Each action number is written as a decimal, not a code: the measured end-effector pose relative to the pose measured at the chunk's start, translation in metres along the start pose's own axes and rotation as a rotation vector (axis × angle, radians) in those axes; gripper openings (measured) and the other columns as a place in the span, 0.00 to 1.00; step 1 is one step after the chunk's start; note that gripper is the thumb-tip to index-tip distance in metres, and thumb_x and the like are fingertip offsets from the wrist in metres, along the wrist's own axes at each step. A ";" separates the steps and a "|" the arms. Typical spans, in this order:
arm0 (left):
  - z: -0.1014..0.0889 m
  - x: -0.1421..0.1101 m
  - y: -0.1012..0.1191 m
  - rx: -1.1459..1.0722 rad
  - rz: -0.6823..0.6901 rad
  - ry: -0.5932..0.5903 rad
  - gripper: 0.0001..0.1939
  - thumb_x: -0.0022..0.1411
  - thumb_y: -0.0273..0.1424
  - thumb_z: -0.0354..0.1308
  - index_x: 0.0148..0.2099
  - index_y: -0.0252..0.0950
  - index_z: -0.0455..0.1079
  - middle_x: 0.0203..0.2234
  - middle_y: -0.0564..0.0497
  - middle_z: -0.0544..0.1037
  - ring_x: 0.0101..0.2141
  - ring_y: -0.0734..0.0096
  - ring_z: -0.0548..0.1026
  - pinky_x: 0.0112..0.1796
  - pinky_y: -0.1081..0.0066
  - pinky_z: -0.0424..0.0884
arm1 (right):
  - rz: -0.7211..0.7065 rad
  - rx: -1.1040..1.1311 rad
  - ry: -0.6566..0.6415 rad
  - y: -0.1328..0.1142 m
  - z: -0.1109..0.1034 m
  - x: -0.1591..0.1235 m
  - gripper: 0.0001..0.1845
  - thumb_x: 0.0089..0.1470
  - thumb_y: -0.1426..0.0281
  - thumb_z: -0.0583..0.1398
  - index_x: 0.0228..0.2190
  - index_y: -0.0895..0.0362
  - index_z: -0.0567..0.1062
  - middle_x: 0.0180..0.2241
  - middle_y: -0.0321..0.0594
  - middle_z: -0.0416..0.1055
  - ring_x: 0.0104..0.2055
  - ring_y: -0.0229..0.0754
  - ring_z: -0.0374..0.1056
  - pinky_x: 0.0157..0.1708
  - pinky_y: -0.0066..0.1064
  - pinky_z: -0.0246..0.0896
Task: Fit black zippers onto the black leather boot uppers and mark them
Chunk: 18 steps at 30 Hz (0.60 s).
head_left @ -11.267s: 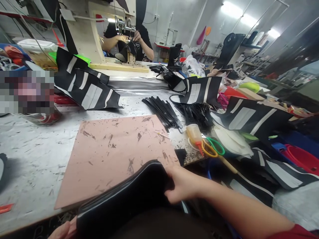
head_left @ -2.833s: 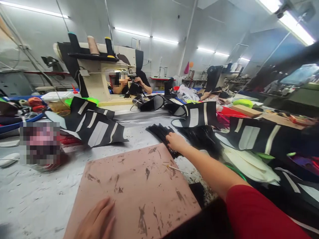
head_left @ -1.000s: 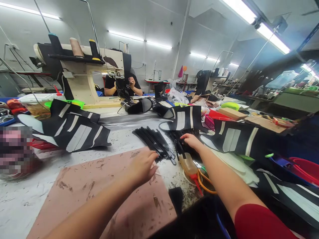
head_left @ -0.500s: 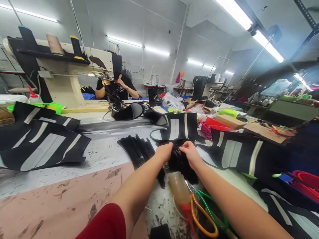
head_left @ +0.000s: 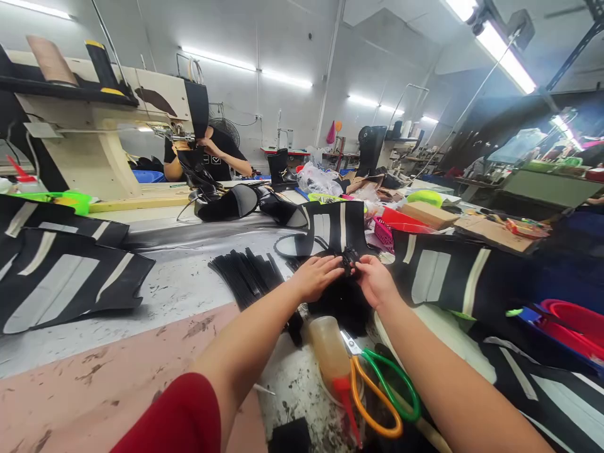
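Note:
My left hand (head_left: pixel 317 277) and my right hand (head_left: pixel 375 281) meet over a heap of small black pieces (head_left: pixel 342 301) on the table. Both pinch a small black piece (head_left: pixel 350 259) between their fingertips. Left of the heap lies a fan of black strips (head_left: pixel 248 275). Just behind the hands stands a black shoe upper with white stripes (head_left: pixel 333 229).
A glue bottle with a red tip (head_left: pixel 333 358) and orange-and-green scissors (head_left: pixel 380 393) lie near my arms. A pink cutting board (head_left: pixel 94 390) covers the near left. Striped black uppers (head_left: pixel 61 277) lie left and right. A person works at a sewing machine (head_left: pixel 94 132) across the table.
Both hands have lifted slightly off the black heap and drawn a small piece up between them. The view has shifted a little to the right.

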<state>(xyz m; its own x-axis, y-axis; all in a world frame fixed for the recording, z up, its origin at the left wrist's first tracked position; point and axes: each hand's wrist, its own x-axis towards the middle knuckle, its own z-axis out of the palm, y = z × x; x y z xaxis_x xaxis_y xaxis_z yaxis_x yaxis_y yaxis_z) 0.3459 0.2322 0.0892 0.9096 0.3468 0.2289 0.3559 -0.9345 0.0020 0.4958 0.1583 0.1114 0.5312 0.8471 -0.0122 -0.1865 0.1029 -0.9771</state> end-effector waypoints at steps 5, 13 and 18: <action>-0.010 0.010 0.003 0.039 0.107 -0.091 0.29 0.49 0.22 0.54 0.56 0.31 0.59 0.52 0.40 0.66 0.57 0.57 0.57 0.56 0.60 0.48 | -0.010 -0.046 -0.126 -0.007 0.005 -0.018 0.10 0.34 0.73 0.56 0.22 0.54 0.58 0.17 0.29 0.59 0.19 0.32 0.57 0.20 0.25 0.56; 0.006 -0.005 0.018 -0.055 -0.041 -0.268 0.31 0.42 0.25 0.60 0.52 0.27 0.62 0.45 0.36 0.71 0.47 0.55 0.69 0.49 0.60 0.61 | -0.221 -0.039 0.038 -0.040 -0.021 -0.043 0.15 0.30 0.67 0.59 0.23 0.55 0.59 0.19 0.28 0.59 0.15 0.27 0.51 0.12 0.19 0.41; -0.014 -0.017 0.029 -0.219 -0.223 -0.139 0.37 0.46 0.24 0.57 0.60 0.26 0.52 0.51 0.34 0.67 0.54 0.52 0.62 0.54 0.53 0.55 | -0.395 -0.077 0.002 -0.071 -0.020 -0.089 0.12 0.36 0.68 0.62 0.28 0.55 0.70 0.21 0.32 0.64 0.17 0.30 0.57 0.14 0.21 0.51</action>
<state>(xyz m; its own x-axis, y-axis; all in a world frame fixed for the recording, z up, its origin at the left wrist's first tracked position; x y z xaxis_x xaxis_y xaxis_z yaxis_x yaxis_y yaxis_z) 0.3379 0.1976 0.0993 0.8407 0.5377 0.0644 0.5082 -0.8244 0.2490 0.4786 0.0653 0.1780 0.5513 0.7490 0.3674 0.0946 0.3814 -0.9195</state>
